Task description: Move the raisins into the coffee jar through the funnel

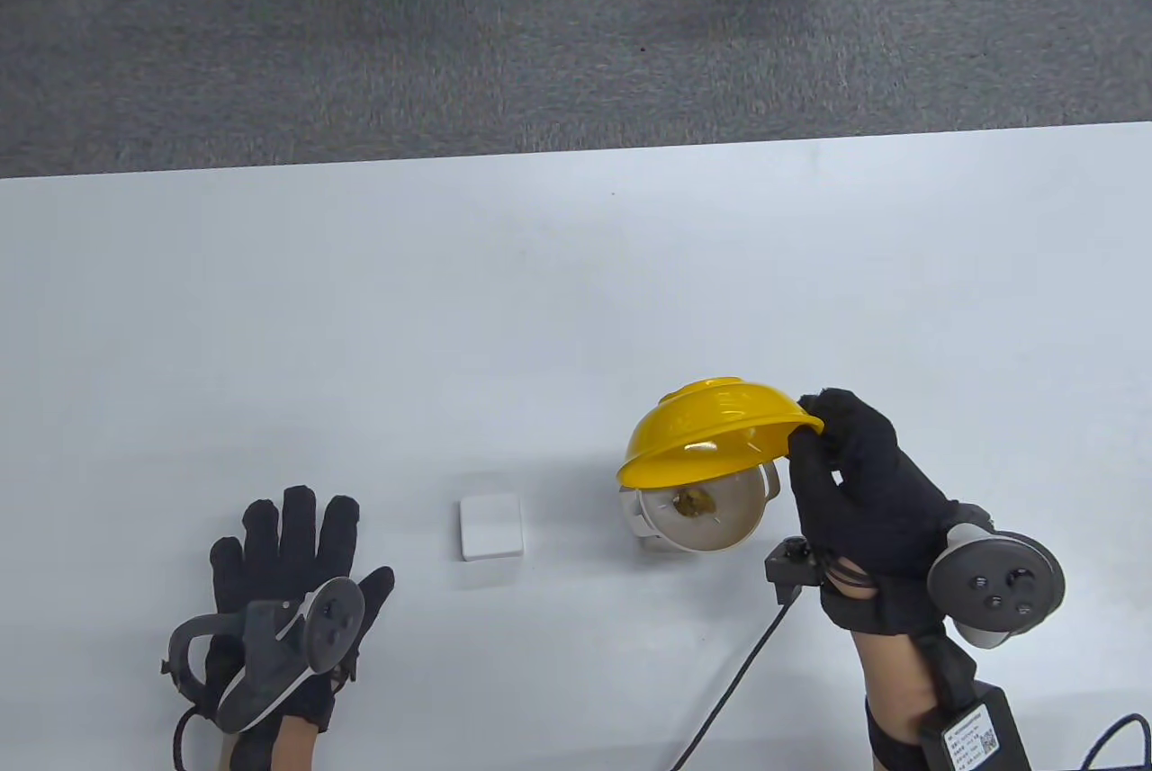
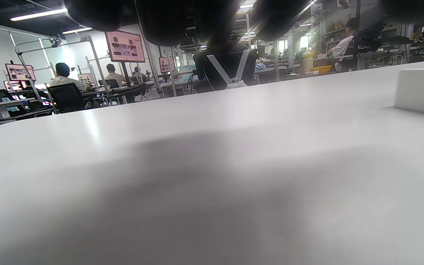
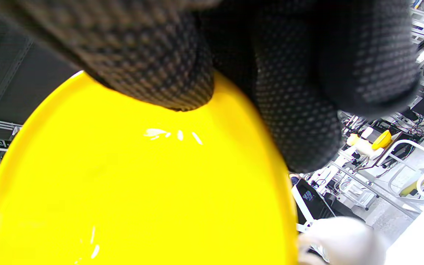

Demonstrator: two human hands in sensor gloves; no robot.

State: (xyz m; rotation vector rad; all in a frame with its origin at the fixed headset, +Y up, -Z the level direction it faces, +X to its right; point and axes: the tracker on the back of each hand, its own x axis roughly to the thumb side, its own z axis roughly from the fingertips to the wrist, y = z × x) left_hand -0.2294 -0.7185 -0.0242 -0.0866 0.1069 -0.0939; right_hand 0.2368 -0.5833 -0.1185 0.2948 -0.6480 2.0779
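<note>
Near the table's (image 1: 576, 285) right front, the right hand (image 1: 864, 501) pinched the rim of a yellow bowl (image 1: 711, 438), tipped steeply over the white funnel (image 1: 702, 519), presumably so the raisins (image 1: 693, 501) would slide down into the jar beneath, which stayed hidden. A few raisins lay in the funnel's throat. The left hand (image 1: 283, 573) rested flat and spread on the table, holding nothing, left of a small white block (image 1: 490, 526).

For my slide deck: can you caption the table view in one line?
Right hand tips a yellow bowl over the white funnel while the left hand rests flat on the table.
</note>
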